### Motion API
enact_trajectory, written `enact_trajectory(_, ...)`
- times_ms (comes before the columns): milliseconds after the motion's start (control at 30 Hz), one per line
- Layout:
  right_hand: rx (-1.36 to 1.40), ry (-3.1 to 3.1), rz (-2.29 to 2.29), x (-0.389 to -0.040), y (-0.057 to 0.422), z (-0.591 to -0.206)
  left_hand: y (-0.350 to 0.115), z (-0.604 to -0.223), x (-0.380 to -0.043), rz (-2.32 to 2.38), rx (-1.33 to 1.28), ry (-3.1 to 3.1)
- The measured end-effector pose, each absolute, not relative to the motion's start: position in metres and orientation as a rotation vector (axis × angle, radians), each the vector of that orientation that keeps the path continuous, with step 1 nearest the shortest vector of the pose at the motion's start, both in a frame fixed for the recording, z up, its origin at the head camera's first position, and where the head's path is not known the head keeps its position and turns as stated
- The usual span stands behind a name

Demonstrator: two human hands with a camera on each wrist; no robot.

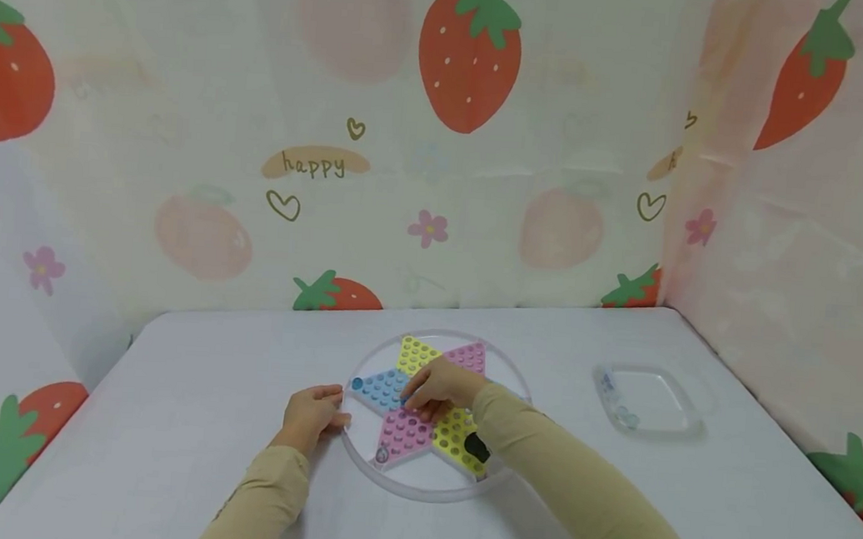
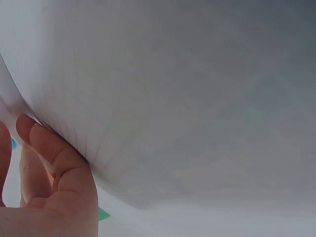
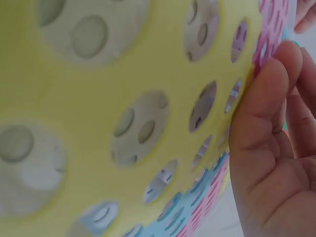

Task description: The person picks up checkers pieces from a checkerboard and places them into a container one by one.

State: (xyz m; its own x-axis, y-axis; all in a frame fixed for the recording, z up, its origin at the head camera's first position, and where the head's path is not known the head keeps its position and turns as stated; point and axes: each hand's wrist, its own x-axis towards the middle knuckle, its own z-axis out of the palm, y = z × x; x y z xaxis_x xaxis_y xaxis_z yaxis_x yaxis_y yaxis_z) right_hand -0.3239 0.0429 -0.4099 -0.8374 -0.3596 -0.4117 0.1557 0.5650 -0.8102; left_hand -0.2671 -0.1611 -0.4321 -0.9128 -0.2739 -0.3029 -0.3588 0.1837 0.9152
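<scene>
A round Chinese checkers board [image 1: 431, 495] with a star of blue, pink and yellow holed triangles lies on the white table. My right hand [image 1: 438, 387] is over the star, thumb and fingertips together where the blue and pink points meet. A blue marble [image 1: 405, 402] shows at its fingertips, mostly hidden by them. My left hand [image 1: 310, 415] rests on the table at the board's left rim, its fingertips touching the edge. Another blue marble [image 1: 357, 384] sits at the tip of the left blue point. A clear greyish marble [image 1: 383, 455] sits at the lower pink tip.
To the right of the board stands a clear tray [image 1: 681, 400] with a few marbles [image 1: 626, 417] along its left side. A small black object [image 1: 477, 447] shows by the right wrist. A strawberry-print sheet [image 1: 438, 178] hangs behind the table.
</scene>
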Motion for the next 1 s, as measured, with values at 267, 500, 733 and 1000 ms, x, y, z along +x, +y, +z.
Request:
enact_trajectory(267,-0.161,2.168,-1.310,-0.324,0.056,-0.407,-0.159,-0.431,-0.264,1.851,-0.645,2.362)
enact_trajectory(500,-0.196,2.176,-1.330,-0.319,0.073,-0.400,-0.159,-0.433,-0.264,1.851,-0.616,2.374)
enact_trajectory(733,-0.222,2.160,-1.401,-0.313,0.094,-0.390,-0.160,-0.433,-0.265,1.823,-0.603,2.393)
enact_trajectory(1000,-0.229,2.188,-1.425,-0.310,0.112,-0.382,-0.161,-0.435,-0.269,1.798,-0.608,2.398)
